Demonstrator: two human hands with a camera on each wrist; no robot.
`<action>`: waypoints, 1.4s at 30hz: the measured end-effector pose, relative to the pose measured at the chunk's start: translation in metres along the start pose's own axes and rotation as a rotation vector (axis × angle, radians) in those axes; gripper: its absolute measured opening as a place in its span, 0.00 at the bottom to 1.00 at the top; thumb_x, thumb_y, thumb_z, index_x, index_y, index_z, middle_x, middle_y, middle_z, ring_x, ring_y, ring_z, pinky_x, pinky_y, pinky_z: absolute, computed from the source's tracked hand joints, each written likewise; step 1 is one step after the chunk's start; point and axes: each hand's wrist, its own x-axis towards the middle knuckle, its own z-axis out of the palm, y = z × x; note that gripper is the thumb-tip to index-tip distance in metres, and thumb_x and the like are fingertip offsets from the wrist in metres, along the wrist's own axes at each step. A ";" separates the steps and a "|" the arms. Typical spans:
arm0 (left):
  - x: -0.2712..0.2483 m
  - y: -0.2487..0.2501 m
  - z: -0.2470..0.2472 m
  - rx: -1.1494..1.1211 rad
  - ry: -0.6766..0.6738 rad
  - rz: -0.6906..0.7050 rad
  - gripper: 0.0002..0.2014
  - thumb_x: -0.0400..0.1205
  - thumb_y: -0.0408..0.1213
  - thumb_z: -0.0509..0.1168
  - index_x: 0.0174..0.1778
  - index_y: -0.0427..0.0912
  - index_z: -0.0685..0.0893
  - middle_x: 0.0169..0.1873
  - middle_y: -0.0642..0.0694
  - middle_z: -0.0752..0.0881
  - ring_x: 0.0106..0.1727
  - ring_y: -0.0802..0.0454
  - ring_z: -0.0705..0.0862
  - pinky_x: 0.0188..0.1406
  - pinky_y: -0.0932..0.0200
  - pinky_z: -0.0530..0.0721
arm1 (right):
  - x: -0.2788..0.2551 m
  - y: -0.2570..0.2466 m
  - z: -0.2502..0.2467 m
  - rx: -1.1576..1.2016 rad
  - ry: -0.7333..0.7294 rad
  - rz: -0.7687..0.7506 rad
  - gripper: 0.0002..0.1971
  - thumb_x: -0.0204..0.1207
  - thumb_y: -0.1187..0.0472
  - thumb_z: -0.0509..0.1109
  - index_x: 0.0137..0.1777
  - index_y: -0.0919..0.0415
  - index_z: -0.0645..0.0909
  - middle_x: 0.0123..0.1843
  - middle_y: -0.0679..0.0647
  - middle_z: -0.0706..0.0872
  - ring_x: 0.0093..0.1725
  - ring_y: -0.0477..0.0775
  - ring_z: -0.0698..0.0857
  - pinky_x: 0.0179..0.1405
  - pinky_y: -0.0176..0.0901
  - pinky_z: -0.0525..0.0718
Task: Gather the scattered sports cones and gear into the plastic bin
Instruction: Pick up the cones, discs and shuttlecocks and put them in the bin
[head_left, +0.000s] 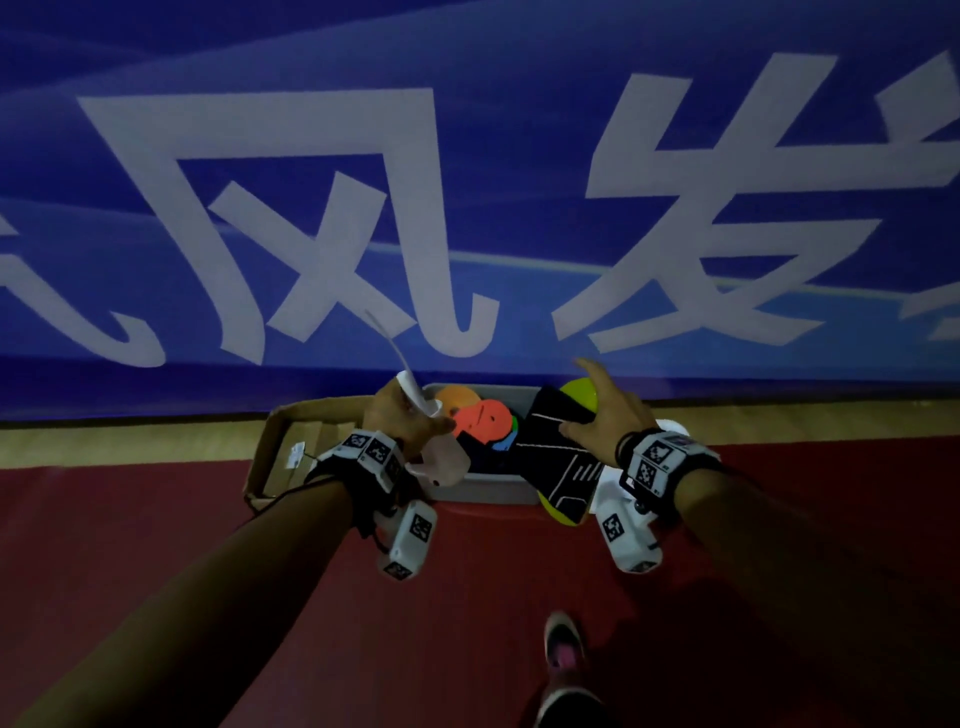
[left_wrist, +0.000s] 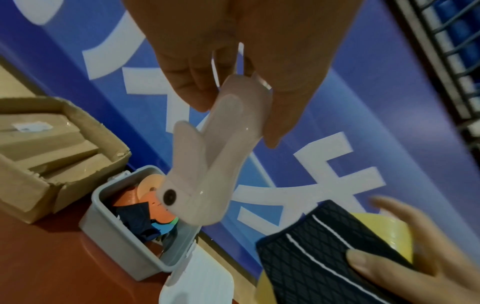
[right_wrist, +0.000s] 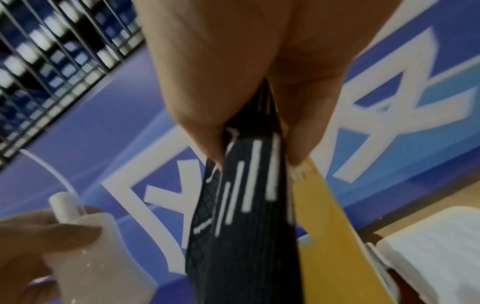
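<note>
Now: left hand (head_left: 402, 415) fingers clenched on pink rabbit-shaped handle (left_wrist: 207, 156), long axis slanting down-left over grey plastic bin (left_wrist: 114, 232) at frame centre | right hand (head_left: 605, 415) fingers pinching black pad (head_left: 558, 452) with yellow disc (head_left: 582, 395) | bin holding orange cones (head_left: 480, 418), dark cloth.

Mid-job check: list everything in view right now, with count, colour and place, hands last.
Bin: one, grey, on the red floor by the banner.
Disc cones: several, orange and blue, in the bin.
Lid: one, white, on the floor beside the bin.
Cardboard box: one, brown, left of the bin.
Banner: one, blue, white characters, behind.
Pink handle: one, white cord attached, above the bin.
Black pad: one, against a yellow disc.
Shoe: one, bottom.
Left hand: holds the handle.
Right hand: grips pad and disc.
</note>
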 end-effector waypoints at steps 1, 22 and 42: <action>0.022 0.000 0.010 0.007 0.001 -0.008 0.19 0.69 0.44 0.80 0.43 0.50 0.75 0.38 0.49 0.82 0.42 0.48 0.83 0.38 0.53 0.80 | 0.026 0.000 0.002 -0.010 -0.028 -0.014 0.37 0.70 0.49 0.78 0.75 0.42 0.62 0.52 0.59 0.83 0.55 0.68 0.83 0.49 0.48 0.80; 0.358 0.018 0.124 0.101 0.079 -0.374 0.15 0.72 0.45 0.77 0.41 0.40 0.81 0.30 0.51 0.78 0.35 0.47 0.82 0.19 0.73 0.63 | 0.443 0.005 0.081 -0.337 -0.382 -0.349 0.34 0.65 0.49 0.81 0.59 0.55 0.60 0.58 0.61 0.80 0.57 0.68 0.83 0.48 0.58 0.84; 0.394 0.003 0.089 -0.205 0.182 -0.639 0.16 0.74 0.35 0.75 0.57 0.38 0.83 0.45 0.45 0.82 0.48 0.50 0.82 0.45 0.61 0.75 | 0.499 -0.071 0.116 -0.079 -0.642 -0.275 0.17 0.70 0.53 0.77 0.57 0.53 0.81 0.48 0.53 0.87 0.53 0.59 0.85 0.49 0.43 0.82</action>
